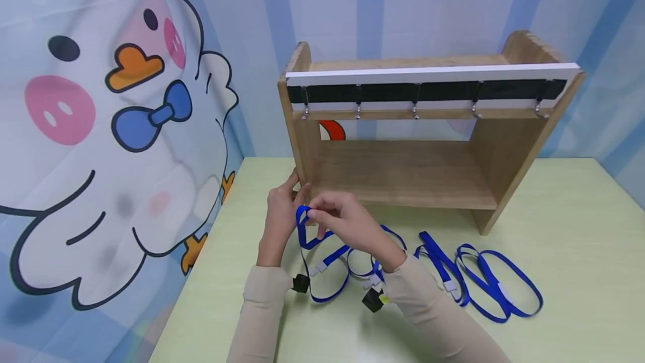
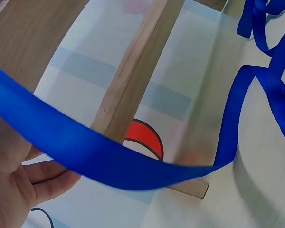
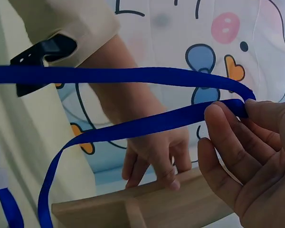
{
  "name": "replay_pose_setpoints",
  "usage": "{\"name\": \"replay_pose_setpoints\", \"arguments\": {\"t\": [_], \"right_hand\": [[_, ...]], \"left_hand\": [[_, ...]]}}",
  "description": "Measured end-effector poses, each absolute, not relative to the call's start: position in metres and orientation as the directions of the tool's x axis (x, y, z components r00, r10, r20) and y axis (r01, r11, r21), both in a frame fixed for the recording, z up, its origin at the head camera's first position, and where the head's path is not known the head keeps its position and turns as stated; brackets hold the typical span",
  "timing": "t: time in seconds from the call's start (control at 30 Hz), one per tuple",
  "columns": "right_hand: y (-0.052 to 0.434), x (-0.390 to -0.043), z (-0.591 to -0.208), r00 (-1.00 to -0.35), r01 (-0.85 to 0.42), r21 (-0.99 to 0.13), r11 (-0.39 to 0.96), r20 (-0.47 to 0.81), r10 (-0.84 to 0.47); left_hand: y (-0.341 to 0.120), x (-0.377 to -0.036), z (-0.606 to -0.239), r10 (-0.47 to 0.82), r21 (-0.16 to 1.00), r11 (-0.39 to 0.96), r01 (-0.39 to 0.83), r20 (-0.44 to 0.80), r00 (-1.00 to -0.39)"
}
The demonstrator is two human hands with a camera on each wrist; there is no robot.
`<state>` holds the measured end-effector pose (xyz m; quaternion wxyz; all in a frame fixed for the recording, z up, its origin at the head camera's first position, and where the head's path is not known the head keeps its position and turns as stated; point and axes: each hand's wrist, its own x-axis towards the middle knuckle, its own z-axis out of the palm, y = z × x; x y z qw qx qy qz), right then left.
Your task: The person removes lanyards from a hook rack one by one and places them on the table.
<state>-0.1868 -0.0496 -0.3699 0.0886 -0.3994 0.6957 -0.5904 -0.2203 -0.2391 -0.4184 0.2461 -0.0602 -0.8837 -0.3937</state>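
Note:
My right hand (image 1: 347,220) pinches a blue lanyard (image 1: 301,231) between thumb and fingertips, its strap doubled into a loop at the grip. The right wrist view shows the fold of this lanyard (image 3: 133,126) held at the fingertips, with both lengths running off to the left. Beside the lower left of a wooden shelf (image 1: 403,170), my left hand (image 1: 279,212) touches the side panel with its fingertips. In the left wrist view the strap (image 2: 133,175) passes in front of the left hand (image 2: 14,175), whose fingers are partly hidden behind it.
More blue lanyards (image 1: 434,251) with white buckles (image 1: 450,285) lie looped on the pale table (image 1: 579,228). Across the shelf's upper front runs a white and black strip (image 1: 388,92) with several metal hooks (image 1: 415,111). A printed cloth (image 1: 428,10) hangs behind.

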Motion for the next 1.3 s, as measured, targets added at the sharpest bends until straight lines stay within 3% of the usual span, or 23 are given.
{"name": "replay_pose_setpoints", "arguments": {"t": [0.67, 0.9, 1.3], "right_hand": [[-0.027, -0.211, -0.405, -0.772, -0.43, -0.889, 0.157, 0.271, -0.576], [-0.019, -0.222, -0.415, -0.782, -0.482, -0.832, 0.276, 0.267, -0.563], [-0.022, -0.23, -0.431, -0.863, -0.418, -0.789, 0.45, 0.19, -0.469]], "left_hand": [[-0.232, -0.223, -0.418, -0.065, 0.636, 0.687, 0.351, 0.535, -0.842], [-0.233, -0.223, -0.416, -0.056, 0.631, 0.681, 0.372, 0.551, -0.833], [-0.239, -0.221, -0.419, -0.066, 0.628, 0.696, 0.347, 0.538, -0.84]]}}
